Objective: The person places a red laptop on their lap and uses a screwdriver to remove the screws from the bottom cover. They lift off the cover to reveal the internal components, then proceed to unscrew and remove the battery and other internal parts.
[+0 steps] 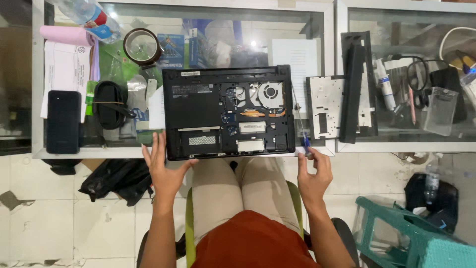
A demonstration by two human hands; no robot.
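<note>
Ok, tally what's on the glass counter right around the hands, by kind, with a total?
Opened laptop: 1
Screwdriver at right hand: 1
Metal cover plate: 1
Black phone: 1
Tape roll: 1
Total: 5
Left hand touches the laptop.
</note>
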